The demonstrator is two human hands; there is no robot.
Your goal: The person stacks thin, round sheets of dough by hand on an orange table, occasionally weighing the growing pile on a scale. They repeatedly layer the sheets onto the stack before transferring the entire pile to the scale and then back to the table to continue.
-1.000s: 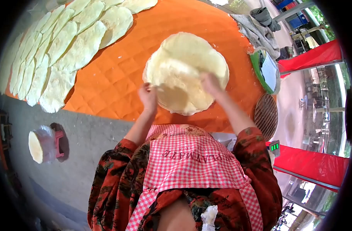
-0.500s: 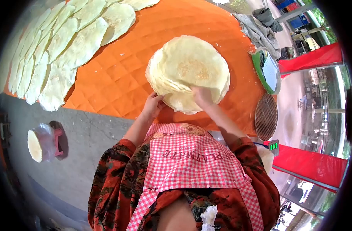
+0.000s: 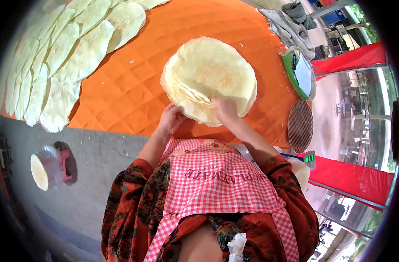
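A stack of thin round flatbreads [image 3: 210,65] lies on the orange table cover, pale with light brown patches. My right hand [image 3: 225,111] is closed at the near side of the stack, on the edge of the upper flatbreads. These upper edges lift and part in layers left of that hand, above a lower flatbread [image 3: 188,107]. With curled fingers, my left hand [image 3: 171,118] pinches the stack's near left rim. The right fingertips are partly hidden.
Overlapping flatbreads [image 3: 83,48] cover the table's far left. A green-rimmed container [image 3: 294,76] with paper and a pen, a ridged round board [image 3: 301,126] and a grey cloth [image 3: 287,30] line the right edge. A wrapped round stack [image 3: 41,170] sits lower left, by a pink stool [image 3: 66,165].
The view has shifted slightly, so the table things sit a little differently in it. Under my right hand, the upper flatbreads' edges are parted more. My left hand stays at the rim.
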